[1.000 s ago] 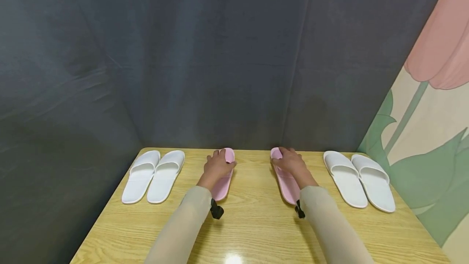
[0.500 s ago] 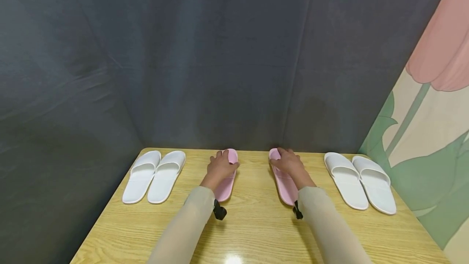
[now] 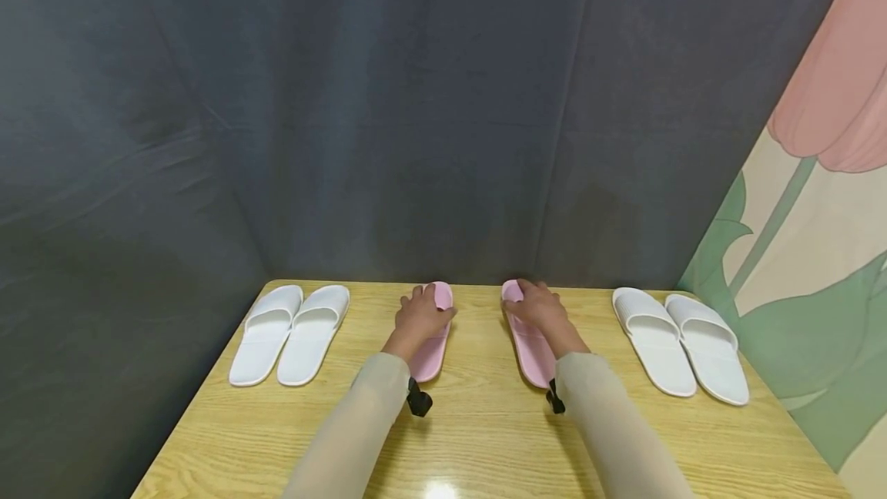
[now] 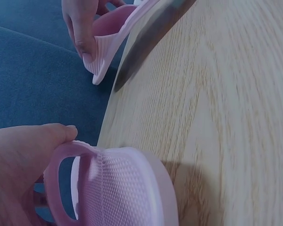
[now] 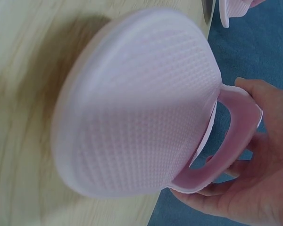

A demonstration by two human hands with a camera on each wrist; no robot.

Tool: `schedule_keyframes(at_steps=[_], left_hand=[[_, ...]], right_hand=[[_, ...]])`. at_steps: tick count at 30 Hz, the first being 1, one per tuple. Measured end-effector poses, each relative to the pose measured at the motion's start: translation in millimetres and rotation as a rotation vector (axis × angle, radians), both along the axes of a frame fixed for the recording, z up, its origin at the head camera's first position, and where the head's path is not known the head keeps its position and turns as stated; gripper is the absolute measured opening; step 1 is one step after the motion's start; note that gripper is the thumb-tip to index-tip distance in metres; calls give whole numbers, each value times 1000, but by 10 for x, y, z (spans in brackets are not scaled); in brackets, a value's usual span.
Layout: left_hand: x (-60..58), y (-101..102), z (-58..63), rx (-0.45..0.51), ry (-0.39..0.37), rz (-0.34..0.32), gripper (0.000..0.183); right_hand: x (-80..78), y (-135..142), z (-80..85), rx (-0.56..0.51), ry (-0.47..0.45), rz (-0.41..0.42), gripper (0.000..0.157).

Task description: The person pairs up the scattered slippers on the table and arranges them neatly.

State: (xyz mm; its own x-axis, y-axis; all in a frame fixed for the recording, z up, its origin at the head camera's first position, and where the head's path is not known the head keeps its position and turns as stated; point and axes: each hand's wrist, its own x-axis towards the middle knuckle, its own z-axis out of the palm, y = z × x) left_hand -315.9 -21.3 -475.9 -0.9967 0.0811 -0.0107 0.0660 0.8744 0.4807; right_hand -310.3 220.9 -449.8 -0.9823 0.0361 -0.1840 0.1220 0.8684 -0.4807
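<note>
Two pink slide slippers are at the middle of the table's far side, soles lengthwise and set apart from each other. My left hand (image 3: 420,316) grips the left pink slipper (image 3: 431,360) across its strap, thumb on the inner side. Over the right pink slipper (image 3: 532,353), my right hand (image 3: 543,310) holds the strap the same way. In the left wrist view, the left slipper's textured footbed (image 4: 122,183) faces the camera, and a shadow falls beneath the other slipper. The right wrist view has the right slipper's heel (image 5: 141,103) large, with fingers (image 5: 269,113) around its strap.
A pair of white slippers (image 3: 313,341) stands at the left of the wooden table (image 3: 478,445), another white pair (image 3: 654,345) at the right. A dark curtain (image 3: 416,122) hangs along the back edge. On the right is a wall with a painted tulip (image 3: 825,98).
Both hands have brought the pink slippers closer together: the left one has shifted right, the right one left. The white pairs stay in place.
</note>
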Motion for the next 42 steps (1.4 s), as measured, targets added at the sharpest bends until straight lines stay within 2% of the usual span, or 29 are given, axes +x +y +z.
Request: schedule_keyframes(at_steps=[10, 23, 42], left_hand=[[-24, 52, -26, 8, 0, -5, 79], [19, 123, 14, 43, 4, -1, 78], [16, 222, -3, 30, 18, -15, 78]], right_hand=[[-25, -27, -34, 2, 6, 4, 81], [-7, -94, -32, 5, 17, -2, 77], [-62, -175, -105, -16, 29, -14, 79]])
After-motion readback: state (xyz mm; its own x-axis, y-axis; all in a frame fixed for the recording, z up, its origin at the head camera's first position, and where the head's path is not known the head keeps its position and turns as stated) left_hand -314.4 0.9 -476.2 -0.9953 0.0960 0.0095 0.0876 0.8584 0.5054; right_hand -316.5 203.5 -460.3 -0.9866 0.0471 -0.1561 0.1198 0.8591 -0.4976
